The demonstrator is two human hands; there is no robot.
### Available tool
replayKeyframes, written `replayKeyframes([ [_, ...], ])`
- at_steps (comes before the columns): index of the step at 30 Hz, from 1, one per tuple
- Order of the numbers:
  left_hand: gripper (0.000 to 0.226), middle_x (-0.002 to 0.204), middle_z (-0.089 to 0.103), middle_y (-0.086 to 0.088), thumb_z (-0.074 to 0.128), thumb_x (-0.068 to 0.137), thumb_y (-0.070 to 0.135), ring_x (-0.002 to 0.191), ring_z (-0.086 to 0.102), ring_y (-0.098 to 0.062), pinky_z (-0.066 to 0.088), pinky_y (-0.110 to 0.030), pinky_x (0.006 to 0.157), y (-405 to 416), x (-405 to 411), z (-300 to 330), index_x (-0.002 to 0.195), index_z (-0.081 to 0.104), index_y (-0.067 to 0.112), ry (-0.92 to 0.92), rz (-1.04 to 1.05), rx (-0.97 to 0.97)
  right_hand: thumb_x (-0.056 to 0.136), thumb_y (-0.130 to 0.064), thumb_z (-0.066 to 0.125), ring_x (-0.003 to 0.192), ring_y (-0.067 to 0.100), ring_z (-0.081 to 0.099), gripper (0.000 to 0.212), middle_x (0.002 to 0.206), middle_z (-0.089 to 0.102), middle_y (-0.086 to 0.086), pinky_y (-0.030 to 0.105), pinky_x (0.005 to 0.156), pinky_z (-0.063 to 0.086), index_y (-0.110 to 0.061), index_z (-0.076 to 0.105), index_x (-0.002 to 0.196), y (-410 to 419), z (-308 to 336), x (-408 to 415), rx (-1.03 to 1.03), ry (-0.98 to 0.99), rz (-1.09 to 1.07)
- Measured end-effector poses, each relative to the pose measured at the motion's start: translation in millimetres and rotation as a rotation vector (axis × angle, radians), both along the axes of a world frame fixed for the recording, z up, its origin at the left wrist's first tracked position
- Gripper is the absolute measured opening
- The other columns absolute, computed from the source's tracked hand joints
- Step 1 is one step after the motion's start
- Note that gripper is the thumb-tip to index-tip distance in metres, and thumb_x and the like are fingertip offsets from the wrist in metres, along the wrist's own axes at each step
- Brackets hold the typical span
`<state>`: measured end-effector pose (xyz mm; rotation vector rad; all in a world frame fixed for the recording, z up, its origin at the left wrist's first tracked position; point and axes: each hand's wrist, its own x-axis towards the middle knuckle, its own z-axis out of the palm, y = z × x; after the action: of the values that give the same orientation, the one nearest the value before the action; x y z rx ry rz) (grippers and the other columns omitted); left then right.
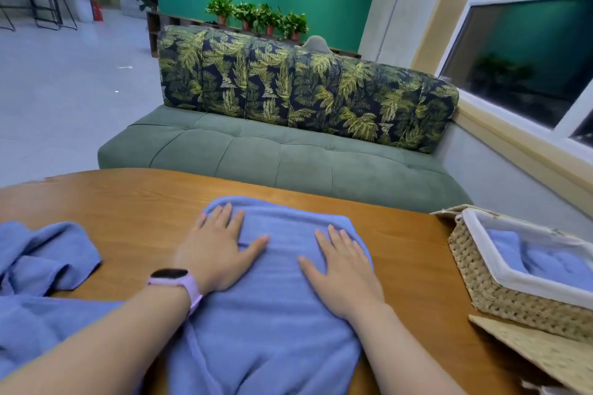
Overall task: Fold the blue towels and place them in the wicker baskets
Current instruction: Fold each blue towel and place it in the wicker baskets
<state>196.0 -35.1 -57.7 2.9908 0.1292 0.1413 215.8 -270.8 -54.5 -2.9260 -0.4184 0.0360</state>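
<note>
- We see both hands lying flat, fingers spread and grasping nothing: the left hand (pixel 214 252), with a pink watch (pixel 175 279) on its wrist, and the right hand (pixel 341 269) press palm-down on the blue towel (pixel 276 298).
- The towel lies at the centre of the wooden bench (pixel 128 199), its far edge rounded over at twelve o'clock and its near part spilling toward us at six o'clock.
- We judge the step in hand to be smoothing a fold. To do it well, we would sweep both palms outward, toward nine and three o'clock, so creases leave the cloth before the next fold.
- We would then square the far corners, which look rounded and uneven, since a crooked first fold carries into every later one.
- A loose pile of towels (pixel 45 266) waits at nine o'clock, unfolded.
- The wicker basket (pixel 481 272) stands at three o'clock, near the towel but apart, with blue cloth already inside its white lining; we should fold narrow enough to fit beside it.
</note>
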Motion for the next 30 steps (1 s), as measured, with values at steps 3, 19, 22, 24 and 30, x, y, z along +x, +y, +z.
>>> replayKeyframes([
  [3, 0.111, 0.167, 0.015, -0.005, -0.006, 0.074, 0.082, 0.154, 0.008, -0.014, 0.007, -0.037, 0.125, 15, 39, -3, 0.158, 0.024, 0.016, -0.008, 0.016, 0.024, 0.101, -0.057, 0.031, 0.154, 0.013, 0.001, 0.066, 0.168, 0.004, -0.005, 0.030, 0.125, 0.001, -0.028, 0.019, 0.159, -7, -1, 30, 0.013, -0.021, 0.019],
  [19, 0.038, 0.079, 0.059, -0.009, 0.027, 0.102, 0.038, 0.079, 0.058, -0.034, 0.040, -0.038, 0.064, 25, 78, 3, 0.072, 0.041, 0.019, -0.314, -0.196, 0.026, 0.086, -0.039, 0.054, 0.067, 0.020, 0.047, 0.030, 0.068, 0.050, -0.003, 0.033, 0.059, 0.030, -0.018, 0.044, 0.067, 8, 2, 58, 0.212, -0.336, -0.017],
  [22, 0.054, 0.099, 0.060, -0.013, 0.014, 0.091, 0.054, 0.096, 0.054, -0.034, 0.040, -0.041, 0.084, 31, 64, 2, 0.089, 0.052, 0.015, -0.225, -0.208, 0.011, 0.089, -0.037, 0.049, 0.075, 0.022, 0.047, 0.026, 0.076, 0.050, -0.004, 0.033, 0.062, 0.029, -0.019, 0.043, 0.071, 10, 4, 60, 0.131, -0.245, -0.004],
  [24, 0.076, 0.116, 0.057, -0.013, 0.008, 0.082, 0.060, 0.110, 0.052, -0.033, 0.040, -0.040, 0.095, 34, 47, 2, 0.109, 0.057, 0.010, -0.129, -0.255, 0.038, 0.090, -0.032, 0.047, 0.081, 0.022, 0.044, 0.019, 0.084, 0.050, -0.002, 0.033, 0.066, 0.032, -0.017, 0.046, 0.078, 10, 16, 57, 0.059, -0.164, 0.014],
  [30, 0.068, 0.130, 0.055, -0.004, 0.017, 0.090, 0.057, 0.122, 0.053, -0.027, 0.042, -0.039, 0.103, 29, -42, 20, 0.128, 0.056, 0.015, -0.139, -0.322, -0.041, 0.095, -0.020, 0.042, 0.112, 0.030, 0.058, 0.026, 0.124, 0.063, 0.010, 0.036, 0.091, 0.047, -0.011, 0.060, 0.111, -12, 56, 2, 0.094, 0.127, 0.003],
])
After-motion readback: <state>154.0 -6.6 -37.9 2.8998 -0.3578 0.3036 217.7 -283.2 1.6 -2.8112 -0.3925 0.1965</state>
